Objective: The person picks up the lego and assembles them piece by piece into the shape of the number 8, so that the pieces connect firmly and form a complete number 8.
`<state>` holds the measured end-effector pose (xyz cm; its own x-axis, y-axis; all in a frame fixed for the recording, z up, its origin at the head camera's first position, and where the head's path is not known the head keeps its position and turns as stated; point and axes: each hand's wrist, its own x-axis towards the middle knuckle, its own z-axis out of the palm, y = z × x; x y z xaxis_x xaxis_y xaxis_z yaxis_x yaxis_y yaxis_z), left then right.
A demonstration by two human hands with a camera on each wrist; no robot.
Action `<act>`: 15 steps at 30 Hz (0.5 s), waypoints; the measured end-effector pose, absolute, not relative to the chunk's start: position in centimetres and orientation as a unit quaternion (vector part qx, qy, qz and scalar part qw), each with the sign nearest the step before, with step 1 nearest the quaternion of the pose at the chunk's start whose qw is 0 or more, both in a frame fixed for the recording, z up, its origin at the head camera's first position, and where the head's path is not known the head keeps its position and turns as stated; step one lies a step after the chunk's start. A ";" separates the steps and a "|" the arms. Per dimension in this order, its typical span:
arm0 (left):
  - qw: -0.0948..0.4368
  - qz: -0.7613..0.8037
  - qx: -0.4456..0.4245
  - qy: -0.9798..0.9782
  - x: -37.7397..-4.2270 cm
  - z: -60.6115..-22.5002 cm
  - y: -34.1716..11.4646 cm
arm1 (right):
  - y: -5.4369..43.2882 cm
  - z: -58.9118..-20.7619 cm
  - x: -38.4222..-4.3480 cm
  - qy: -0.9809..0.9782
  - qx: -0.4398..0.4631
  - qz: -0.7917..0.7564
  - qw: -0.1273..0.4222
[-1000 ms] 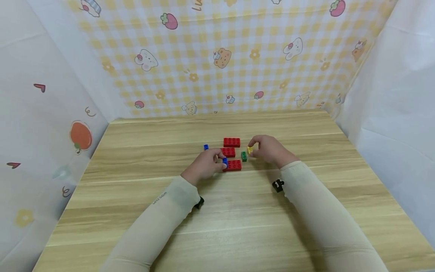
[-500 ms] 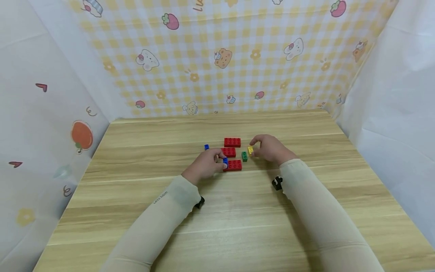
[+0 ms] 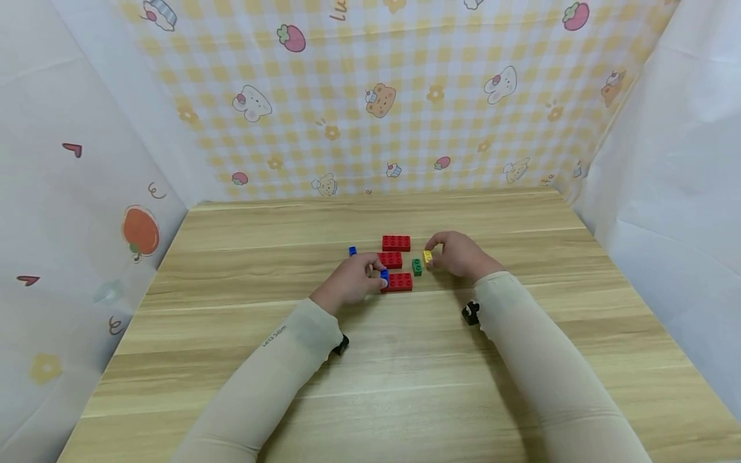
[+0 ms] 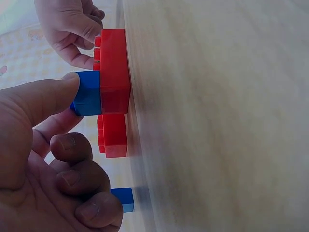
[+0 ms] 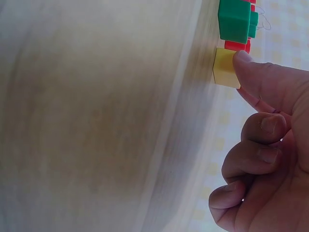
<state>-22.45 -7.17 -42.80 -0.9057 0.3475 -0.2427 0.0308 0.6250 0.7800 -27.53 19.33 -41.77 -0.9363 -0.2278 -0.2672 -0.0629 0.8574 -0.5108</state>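
Note:
My left hand (image 3: pixel 353 278) pinches a small blue brick (image 4: pixel 88 93) between thumb and forefinger. That brick sits on the studded top of the front red brick (image 3: pixel 400 282), at its left end. My right hand (image 3: pixel 460 255) has its thumb and forefinger on a small yellow brick (image 5: pixel 225 68), low at the tabletop, the other fingers curled in. Left of the yellow brick stands a small green brick (image 3: pixel 417 267). Behind the front red brick lie a middle red brick (image 3: pixel 391 260), partly hidden by the left hand, and a back red brick (image 3: pixel 396 243).
A second small blue brick (image 3: pixel 352 251) stands just beyond the left hand. Everything rests on a wood-grain table (image 3: pixel 393 399). A yellow checked cloth (image 3: pixel 347 77) hangs along the back edge, with white sheets at both sides.
The yellow brick, tilted at the right fingertips a second ago, now stands straight beside the green one. The left hand keeps its place on the blue brick.

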 end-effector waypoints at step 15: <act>0.191 0.419 0.105 0.881 -22.5 -42.8 -7.1 | 19.4 -41.1 -26.9 0.950 -0.086 -0.260 0.149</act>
<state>-22.54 -7.15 -42.76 -0.9047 0.3461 -0.2486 0.0252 0.6260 0.7794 -26.90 19.37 -41.15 -0.9405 -0.2413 -0.2392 -0.0862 0.8504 -0.5190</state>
